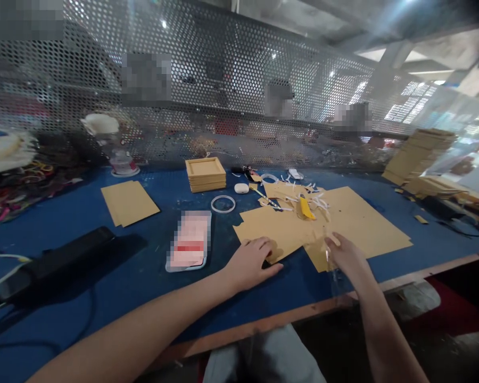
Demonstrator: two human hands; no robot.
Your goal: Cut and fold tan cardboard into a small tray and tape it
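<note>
My left hand [252,261] lies palm down at the near edge of a cut brown card sheet [259,223], its thumb apart from the fingers. To the right, my right hand [345,254] pinches a thin see-through strip [330,260], which looks like clear plastic or tape; it is blurred. The strip hangs over the card's near corner, close to the table's front edge. Larger card sheets [367,218] lie beneath and beyond that hand. A yellow tool [305,207], its kind unclear, rests on the card among white paper scraps [321,201].
Left of my hands lie a phone [189,242], a clear ring [223,204] and two card sheets [130,202]. Stacked card trays [205,174] and a white earbud case [241,188] sit farther back. A black power adapter [56,263] lies left. Perforated metal screen [223,80] behind.
</note>
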